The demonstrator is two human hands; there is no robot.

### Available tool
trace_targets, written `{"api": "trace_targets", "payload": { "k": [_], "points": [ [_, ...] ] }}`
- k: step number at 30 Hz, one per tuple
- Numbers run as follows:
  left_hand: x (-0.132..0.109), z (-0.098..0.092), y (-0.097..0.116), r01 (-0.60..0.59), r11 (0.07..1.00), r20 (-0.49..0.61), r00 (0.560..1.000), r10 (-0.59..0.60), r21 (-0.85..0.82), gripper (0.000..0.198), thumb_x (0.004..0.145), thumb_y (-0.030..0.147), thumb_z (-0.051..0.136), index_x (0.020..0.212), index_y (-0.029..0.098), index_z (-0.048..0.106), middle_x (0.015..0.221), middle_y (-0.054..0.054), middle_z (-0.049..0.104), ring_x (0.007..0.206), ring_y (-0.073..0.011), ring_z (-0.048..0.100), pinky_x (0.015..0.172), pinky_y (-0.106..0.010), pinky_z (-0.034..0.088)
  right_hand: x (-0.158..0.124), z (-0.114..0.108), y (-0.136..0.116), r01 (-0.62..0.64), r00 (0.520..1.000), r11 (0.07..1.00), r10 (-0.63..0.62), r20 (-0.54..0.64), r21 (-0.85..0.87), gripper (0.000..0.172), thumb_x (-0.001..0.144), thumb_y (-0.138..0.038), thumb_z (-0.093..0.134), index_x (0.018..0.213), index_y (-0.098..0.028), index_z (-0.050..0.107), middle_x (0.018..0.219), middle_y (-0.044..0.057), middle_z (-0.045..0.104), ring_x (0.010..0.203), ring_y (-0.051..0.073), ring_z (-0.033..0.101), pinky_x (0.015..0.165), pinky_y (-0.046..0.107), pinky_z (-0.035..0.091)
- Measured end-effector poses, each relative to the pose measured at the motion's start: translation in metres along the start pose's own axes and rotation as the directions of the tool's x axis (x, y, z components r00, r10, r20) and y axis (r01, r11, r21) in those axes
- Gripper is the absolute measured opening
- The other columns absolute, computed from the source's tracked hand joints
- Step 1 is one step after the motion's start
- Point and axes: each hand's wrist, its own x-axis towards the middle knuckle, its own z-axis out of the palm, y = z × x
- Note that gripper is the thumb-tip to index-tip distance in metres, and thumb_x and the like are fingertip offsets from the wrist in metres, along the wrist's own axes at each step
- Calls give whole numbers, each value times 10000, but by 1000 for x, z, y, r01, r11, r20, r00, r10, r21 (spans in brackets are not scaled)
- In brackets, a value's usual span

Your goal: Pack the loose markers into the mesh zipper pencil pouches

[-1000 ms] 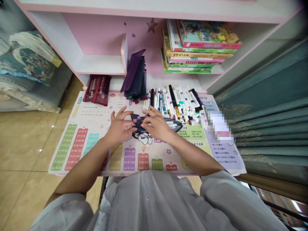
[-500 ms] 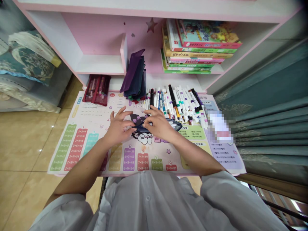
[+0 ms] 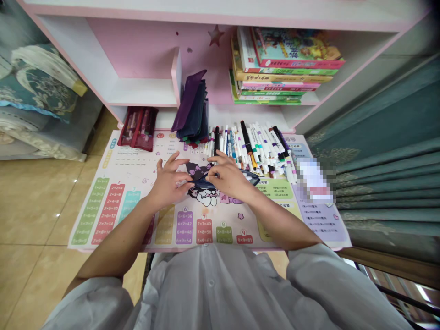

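Left hand (image 3: 167, 182) and right hand (image 3: 228, 176) grip a dark pouch (image 3: 250, 177) (fingers clamped on it).

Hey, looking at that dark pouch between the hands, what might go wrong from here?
The right hand sits close to the loose pile of markers, so a knock might send some rolling. The dark blue pouch is held thin between it and the left hand and might slip. The leaning stack of fabric pouches behind might tip if bumped.
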Motion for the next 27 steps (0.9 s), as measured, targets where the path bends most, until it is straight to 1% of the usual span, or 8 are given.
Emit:
{"api": "trace_targets", "payload": {
  "k": [4, 10, 15, 21, 27],
  "points": [
    [0, 0, -1, 5, 1000, 0, 1000, -5, -4, 54, 817, 308, 747, 785, 264, 754, 1374, -44, 596, 1471, -370, 318, 1166, -700, 128, 1, 0, 2, -10, 1000, 1000, 10, 8, -11, 216, 849, -209, 656, 636, -206, 689, 1381, 74, 611, 1470, 335, 351, 1188, 649, 231],
    [0, 0, -1, 1, 1000, -3, 1000, -1, -8, 84, 836, 329, 725, 786, 267, 755, 1371, -40, 595, 1473, -370, 314, 1169, -703, 114, 2, 1, 6, 8, 1000, 1000, -8, -7, -13, 196, 834, -205, 664, 642, -218, 699, 1340, 62, 640, 1452, 337, 380, 1175, 665, 245],
    [0, -1, 0, 9, 1000, 7, 1000, -9, -8, 72, 826, 321, 732, 783, 269, 759, 1366, -39, 599, 1471, -380, 315, 1167, -705, 124, 2, -3, 6, -26, 1000, 999, 26, 15, -25, 191, 831, -199, 659, 647, -218, 706, 1352, 62, 635, 1466, 338, 362, 1184, 651, 251],
    [-1, -1, -1, 8, 1000, 9, 1000, -8, -8, 115, 847, 350, 710, 785, 265, 758, 1375, -41, 592, 1474, -374, 310, 1180, -687, 104, 1, -4, 9, -10, 1000, 1000, 11, 25, -24, 203, 841, -214, 647, 648, -229, 706, 1346, 56, 638, 1459, 348, 371, 1166, 686, 258],
    [0, -3, 1, 16, 1000, 16, 1000, -16, -14, 101, 839, 337, 714, 777, 270, 758, 1370, -39, 598, 1478, -373, 306, 1179, -689, 116, 1, -7, 9, 12, 999, 999, -11, 39, -31, 237, 851, -226, 641, 617, -232, 681, 1327, 37, 653, 1446, 367, 390, 1146, 740, 264]
  ]
}}
